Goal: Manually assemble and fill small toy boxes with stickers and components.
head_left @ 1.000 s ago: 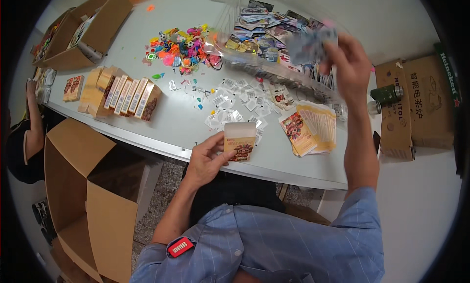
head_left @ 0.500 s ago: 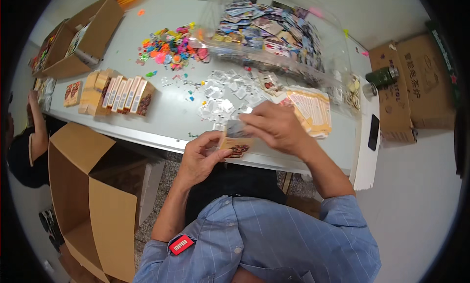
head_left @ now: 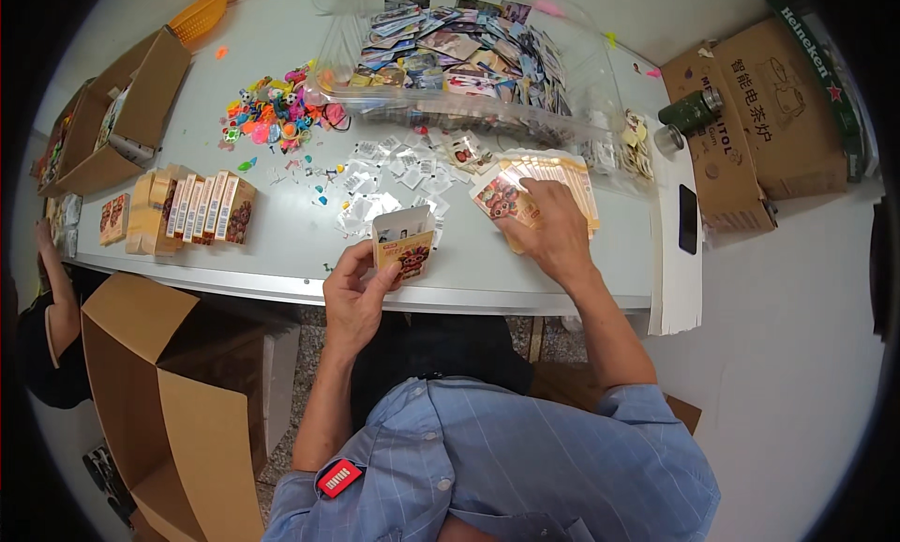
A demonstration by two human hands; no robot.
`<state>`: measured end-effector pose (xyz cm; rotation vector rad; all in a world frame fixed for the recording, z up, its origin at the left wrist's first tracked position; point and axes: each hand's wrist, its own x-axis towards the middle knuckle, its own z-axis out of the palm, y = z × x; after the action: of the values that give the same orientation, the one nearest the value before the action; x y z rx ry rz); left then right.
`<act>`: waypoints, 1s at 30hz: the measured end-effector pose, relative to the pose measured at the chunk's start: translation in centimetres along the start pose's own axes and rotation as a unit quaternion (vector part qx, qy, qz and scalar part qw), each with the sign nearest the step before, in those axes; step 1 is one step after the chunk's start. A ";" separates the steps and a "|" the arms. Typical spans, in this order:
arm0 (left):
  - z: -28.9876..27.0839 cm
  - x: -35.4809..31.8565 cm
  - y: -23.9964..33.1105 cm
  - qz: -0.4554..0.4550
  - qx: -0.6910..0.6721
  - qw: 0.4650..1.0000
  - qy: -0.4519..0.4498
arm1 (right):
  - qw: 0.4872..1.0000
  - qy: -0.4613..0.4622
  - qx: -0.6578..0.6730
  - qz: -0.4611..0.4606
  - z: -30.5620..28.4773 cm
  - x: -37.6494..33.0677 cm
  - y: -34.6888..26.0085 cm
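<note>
My left hand [head_left: 353,293] grips a small yellow printed carton [head_left: 405,251] upright at the table's front edge. The carton's top flap stands up, and something dark and light shows inside. Over to the right, my right hand [head_left: 553,228] has its thumb and fingers closed about a printed yellow card [head_left: 503,201] with a reddish picture. That card lies at the left end of a fanned stack of similar yellow-edged cards [head_left: 572,172]. Small white packets [head_left: 373,209] are scattered beyond the carton.
A clear plastic tub [head_left: 422,103] heaped with picture cards stands behind. Colourful small toys [head_left: 281,115] lie left of it. Filled cartons [head_left: 211,209] stand in a row at left. Below them is an open cardboard box [head_left: 211,439]. A phone [head_left: 688,218] lies right; another person's arm [head_left: 58,284] shows far left.
My right hand has moved from the carton's opening rightward to the fanned cards, no longer holding the greyish item. My left hand still holds the carton. The view has shifted.
</note>
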<state>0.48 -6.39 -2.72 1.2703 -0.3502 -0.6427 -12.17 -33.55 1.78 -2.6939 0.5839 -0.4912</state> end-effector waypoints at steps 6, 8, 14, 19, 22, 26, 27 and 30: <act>-1.3 -0.8 -1.0 -0.001 -0.020 0.999 0.035 | 0.996 -0.029 -0.080 0.015 1.0 -0.5 0.1; -1.8 -1.0 -1.4 0.004 -0.023 0.999 0.042 | 0.996 -0.041 -0.077 0.020 0.4 0.2 -0.5; -1.8 -0.6 -1.5 -0.005 -0.032 0.999 0.040 | 0.998 0.056 -0.017 -0.021 2.7 5.3 -0.8; -1.7 -0.7 -1.5 0.005 -0.031 0.999 0.021 | 0.994 0.024 -0.107 -0.020 4.8 6.9 0.4; -1.9 -1.0 -1.3 0.001 -0.027 0.999 0.020 | 0.996 0.023 -0.088 -0.014 5.2 6.8 0.8; -1.9 -0.7 -1.0 -0.005 -0.036 0.999 0.023 | 0.996 0.080 0.031 0.004 4.7 6.0 1.2; -1.6 -0.5 -0.7 -0.014 -0.052 0.998 0.022 | 0.997 0.076 0.032 0.004 4.2 5.7 1.3; -1.3 0.0 -0.4 -0.029 -0.059 0.998 0.016 | 0.979 0.099 0.175 0.028 1.8 4.8 -1.2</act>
<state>1.13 -5.47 -3.45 1.1803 -0.2454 -0.6826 -6.94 -34.24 1.86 -2.3057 0.5646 -0.7742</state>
